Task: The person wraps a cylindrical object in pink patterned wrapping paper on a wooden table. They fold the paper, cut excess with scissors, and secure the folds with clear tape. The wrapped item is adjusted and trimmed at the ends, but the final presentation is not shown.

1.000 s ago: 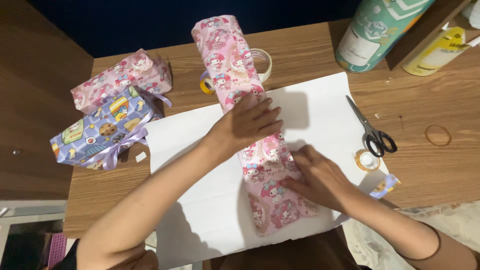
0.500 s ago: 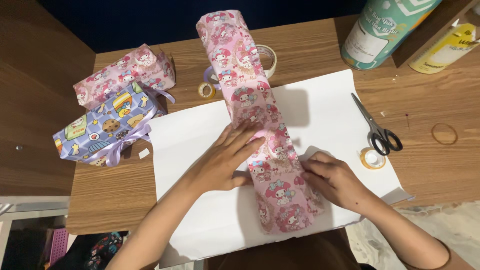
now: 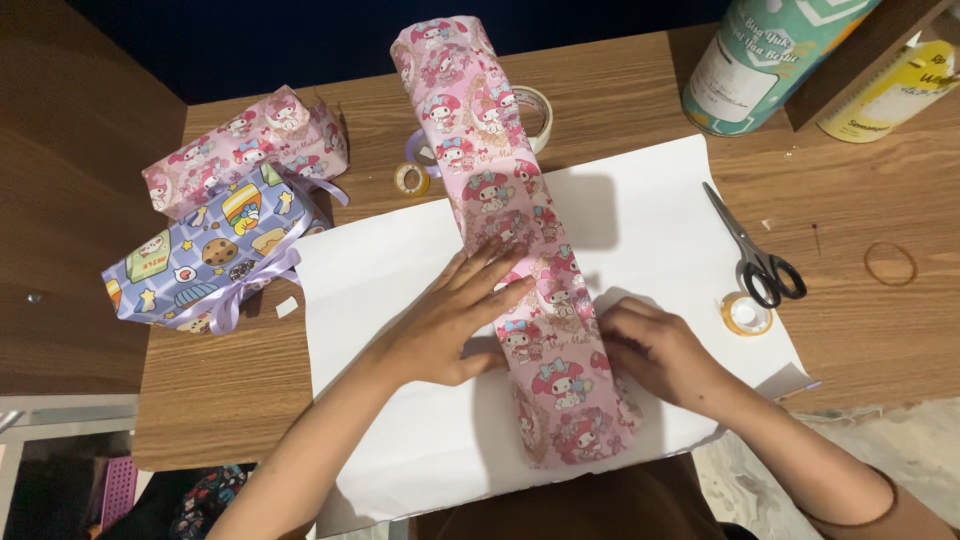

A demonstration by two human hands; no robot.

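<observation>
A long bundle wrapped in pink cartoon-print paper [image 3: 500, 180] lies across a white paper sheet [image 3: 380, 290] on the wooden desk [image 3: 870, 330]. My left hand [image 3: 455, 320] rests flat against the bundle's left side, fingers spread and pressing the paper. On the bundle's right side my right hand [image 3: 650, 350] presses the paper, fingers curled against it. Neither hand holds a separate thing.
Two wrapped gifts sit at the left: a pink one [image 3: 245, 145] and a purple one with a ribbon [image 3: 205, 255]. Scissors [image 3: 755, 250] and a small tape roll [image 3: 745, 313] lie to the right, with a rubber band [image 3: 890, 263]. Tape rolls [image 3: 412, 178] and tins [image 3: 765, 60] stand behind.
My left hand slid down from the top of the bundle to its left side. The right hand shifted slightly along the right side.
</observation>
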